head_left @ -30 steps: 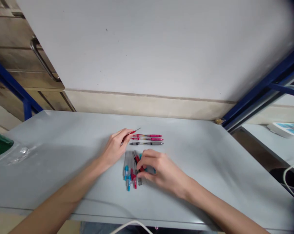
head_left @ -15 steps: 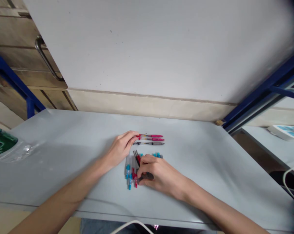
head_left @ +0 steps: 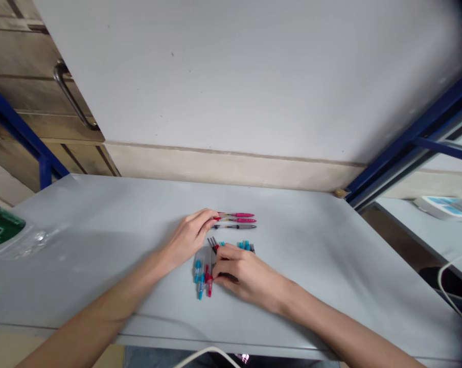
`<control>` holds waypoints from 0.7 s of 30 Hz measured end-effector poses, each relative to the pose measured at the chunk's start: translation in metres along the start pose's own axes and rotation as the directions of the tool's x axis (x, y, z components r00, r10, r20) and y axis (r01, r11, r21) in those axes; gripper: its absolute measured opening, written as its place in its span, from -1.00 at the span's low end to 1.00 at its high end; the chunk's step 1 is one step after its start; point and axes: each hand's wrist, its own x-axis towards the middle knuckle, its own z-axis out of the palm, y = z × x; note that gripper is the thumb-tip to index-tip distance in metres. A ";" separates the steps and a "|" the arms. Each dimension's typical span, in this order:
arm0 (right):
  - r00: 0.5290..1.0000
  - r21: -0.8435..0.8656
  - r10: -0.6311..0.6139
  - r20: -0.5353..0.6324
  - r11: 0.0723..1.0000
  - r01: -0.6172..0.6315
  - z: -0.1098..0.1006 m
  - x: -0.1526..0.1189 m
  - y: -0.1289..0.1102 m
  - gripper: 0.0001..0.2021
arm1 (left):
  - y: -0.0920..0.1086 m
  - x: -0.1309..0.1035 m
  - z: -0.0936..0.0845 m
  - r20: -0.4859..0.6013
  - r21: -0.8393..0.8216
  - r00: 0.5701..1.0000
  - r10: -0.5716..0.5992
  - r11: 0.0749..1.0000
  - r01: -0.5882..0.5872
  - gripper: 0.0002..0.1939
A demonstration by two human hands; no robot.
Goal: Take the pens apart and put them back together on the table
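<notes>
The left hand (head_left: 188,232) closes over the left ends, its hold unclear, beyond clear plastic barrels with blue and red tips (head_left: 201,289), of three slim pink and grey plastic pens (head_left: 247,221), seemingly steadying their row, while the right hand (head_left: 250,271) curls beside the barrels, its grip hidden, with open smooth grey tabletop (head_left: 311,255) rightward.

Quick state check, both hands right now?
Left hand: fingertips together at the pink pens; grip unclear.
Right hand: curled over loose pen parts; hold cannot be told.

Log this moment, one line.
left hand at pink pens | right hand at loose pen parts | gray pen beside pink pens | bottle far left
</notes>
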 end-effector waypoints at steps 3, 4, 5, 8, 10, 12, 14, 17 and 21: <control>1.000 -0.016 -0.004 0.000 1.000 0.004 0.001 0.000 -0.001 -0.85 | 0.000 0.000 0.000 0.004 0.009 1.000 0.002 1.000 -0.002 -0.80; 1.000 -0.021 -0.004 0.002 1.000 0.004 0.001 -0.001 -0.001 -0.85 | 0.000 0.000 0.000 0.005 0.010 1.000 0.003 1.000 -0.003 -0.80; 1.000 -0.023 -0.003 0.003 1.000 0.003 0.000 -0.001 -0.001 -0.84 | 0.000 0.000 0.000 0.007 0.009 1.000 0.004 1.000 -0.005 -0.80; 1.000 -0.001 -0.001 0.005 1.000 0.001 0.000 -0.001 -0.002 -0.85 | 0.001 0.000 0.000 0.012 0.002 1.000 0.010 1.000 -0.010 -0.81; 1.000 0.025 -0.006 -0.003 1.000 0.006 0.000 -0.001 -0.001 -0.86 | 0.002 0.000 0.000 0.015 -0.006 1.000 0.015 1.000 -0.015 -0.82; 1.000 0.053 -0.013 -0.018 0.998 0.014 0.000 -0.001 -0.001 -0.87 | 0.002 0.000 -0.001 0.018 -0.010 1.000 0.022 1.000 -0.022 -0.82; 0.999 0.078 -0.018 -0.031 0.997 0.020 0.000 -0.001 0.000 -0.87 | 0.002 0.000 0.000 0.021 -0.010 0.999 0.030 0.999 -0.030 -0.81; 0.999 0.102 -0.024 -0.037 0.994 0.028 0.000 0.000 0.002 -0.87 | 0.001 0.000 0.000 0.020 -0.007 0.999 0.040 0.999 -0.040 -0.80; 0.999 0.117 -0.043 -0.024 0.992 0.045 0.000 0.000 0.003 -0.87 | 0.000 -0.001 0.002 0.014 -0.010 0.999 0.042 0.999 -0.042 -0.80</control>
